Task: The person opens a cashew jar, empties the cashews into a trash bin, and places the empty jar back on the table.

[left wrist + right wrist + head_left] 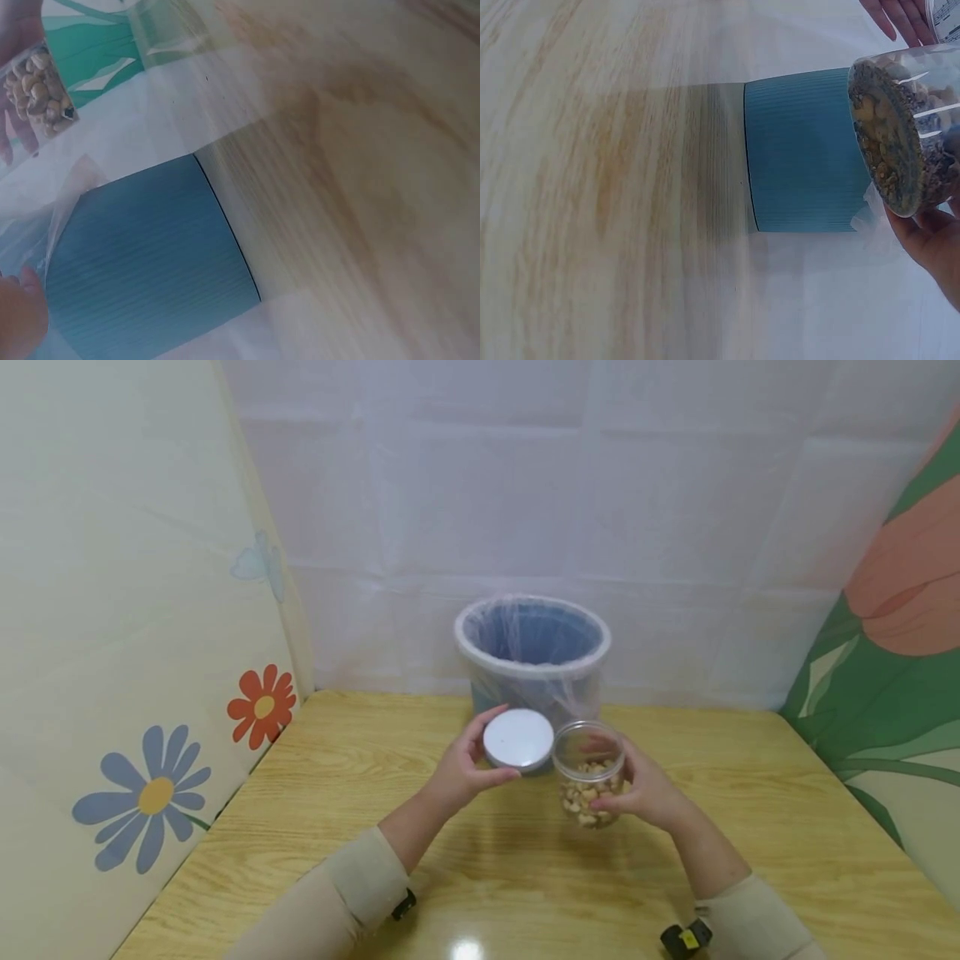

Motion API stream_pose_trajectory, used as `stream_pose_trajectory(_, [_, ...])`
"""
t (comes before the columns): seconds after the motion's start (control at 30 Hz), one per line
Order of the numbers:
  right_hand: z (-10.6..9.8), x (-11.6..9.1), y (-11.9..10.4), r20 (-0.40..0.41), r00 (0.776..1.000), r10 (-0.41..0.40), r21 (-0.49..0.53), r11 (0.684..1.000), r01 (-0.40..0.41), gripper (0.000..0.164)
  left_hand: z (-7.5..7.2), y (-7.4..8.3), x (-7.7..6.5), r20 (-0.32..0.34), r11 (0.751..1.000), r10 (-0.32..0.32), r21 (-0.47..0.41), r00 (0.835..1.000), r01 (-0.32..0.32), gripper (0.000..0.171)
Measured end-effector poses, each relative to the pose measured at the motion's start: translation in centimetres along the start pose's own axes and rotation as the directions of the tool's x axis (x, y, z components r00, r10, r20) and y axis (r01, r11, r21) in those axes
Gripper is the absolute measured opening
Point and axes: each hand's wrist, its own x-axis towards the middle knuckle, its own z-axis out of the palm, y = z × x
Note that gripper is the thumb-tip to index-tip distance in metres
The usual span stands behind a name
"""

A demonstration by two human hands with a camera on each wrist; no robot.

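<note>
A round white lid (519, 737) is pinched between the thumb and fingers of my left hand (467, 762), above the table in front of the bin. Close to its right, my right hand (647, 787) grips a clear jar (588, 756) by its side. Pale nuts (587, 795) that look like cashews fill its lower part, and its mouth is uncovered. The right wrist view shows the jar's bottom (885, 139) raised off the table. In the left wrist view only a bit of my left hand (21, 315) shows, and the lid is out of sight.
A blue bin (536, 635) with a pale rim and a clear plastic liner stands just behind both hands, near the white back sheet (465, 485). Flower-printed panels (150, 610) flank the wooden table (360, 743). Each forearm has a black strap device.
</note>
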Motion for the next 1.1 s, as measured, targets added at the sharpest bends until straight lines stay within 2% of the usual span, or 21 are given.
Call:
stream_pose_trajectory(0.27, [-0.1,0.0,-0.3,-0.006,1.000,-0.014,0.023,1.000,0.014,0.088,-0.4,0.0,-0.3,0.009,0.999,-0.022,0.035,1.000,0.022,0.085])
stream_pose_trajectory(0.53, [-0.3,-0.1,-0.2,-0.015,0.999,-0.030,0.023,0.999,0.030,0.087,-0.6,2.0,-1.0,0.041,0.991,-0.049,0.125,0.998,0.043,0.081])
stream_pose_trajectory(0.77, [-0.5,-0.2,-0.3,-0.026,1.000,-0.005,0.023,1.000,0.005,0.087,-0.9,1.7,-1.1,0.086,0.976,-0.084,0.206,0.993,0.065,0.082])
stream_pose_trajectory(0.83, [-0.5,-0.2,-0.3,-0.028,1.000,-0.003,0.024,1.000,0.004,0.087,-1.0,1.2,-1.1,0.097,0.969,-0.102,0.233,0.990,0.077,0.082])
stream_pose_trajectory(1.03, [-0.7,-0.3,-0.5,-0.025,1.000,-0.019,0.017,1.000,0.020,0.086,-1.3,-1.6,-0.9,0.107,0.953,-0.152,0.279,0.983,0.116,0.085])
stream_pose_trajectory(1.1, [-0.8,-0.3,-0.6,-0.029,0.999,-0.024,0.010,1.000,0.024,0.086,-1.3,-1.9,-1.0,0.113,0.949,-0.165,0.289,0.980,0.126,0.084])
